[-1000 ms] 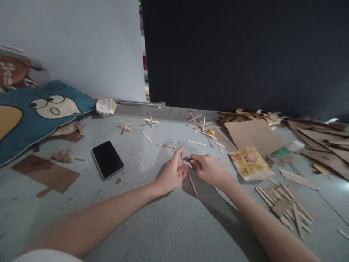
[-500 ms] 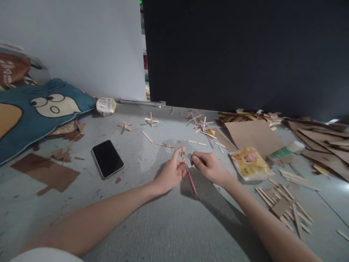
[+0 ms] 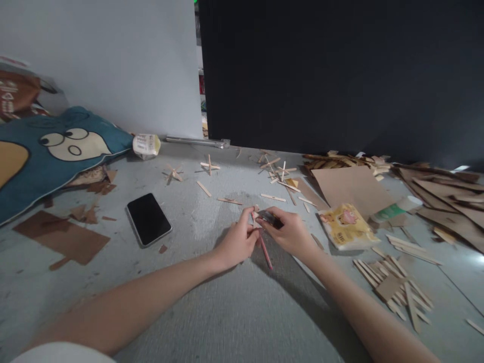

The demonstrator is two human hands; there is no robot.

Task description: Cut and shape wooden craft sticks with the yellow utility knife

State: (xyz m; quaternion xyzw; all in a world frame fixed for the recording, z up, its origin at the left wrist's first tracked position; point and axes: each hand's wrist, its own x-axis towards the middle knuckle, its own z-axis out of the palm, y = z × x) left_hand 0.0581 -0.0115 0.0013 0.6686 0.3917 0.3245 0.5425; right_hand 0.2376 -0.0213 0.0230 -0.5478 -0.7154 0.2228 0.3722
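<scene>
My left hand (image 3: 236, 242) is closed, its thumb and fingers pinching a small light-brown piece (image 3: 255, 216) with reddish marks, perhaps wood or card. My right hand (image 3: 291, 233) grips a small, thin dark piece (image 3: 273, 219), whose tip reaches towards the light-brown piece; its kind I cannot make out. A slim red stick (image 3: 266, 252), pencil-like, slants down to the table between the hands, its upper end hidden by the left fingers. Beyond the hands lie loose wooden craft sticks (image 3: 273, 197).
A phone (image 3: 148, 220) and brown card (image 3: 64, 238) lie to the left, near a blue cushion (image 3: 68, 151). On the right are a yellow tissue pack (image 3: 348, 227), a glue tube (image 3: 397, 209), a pile of craft sticks (image 3: 410, 297) and cardboard sheets (image 3: 351, 184). Crossed-stick pieces (image 3: 210, 166) stand farther back.
My right hand has moved slightly left, closer to the left hand. The dark piece in it shows more and now meets or overlaps the light-brown piece.
</scene>
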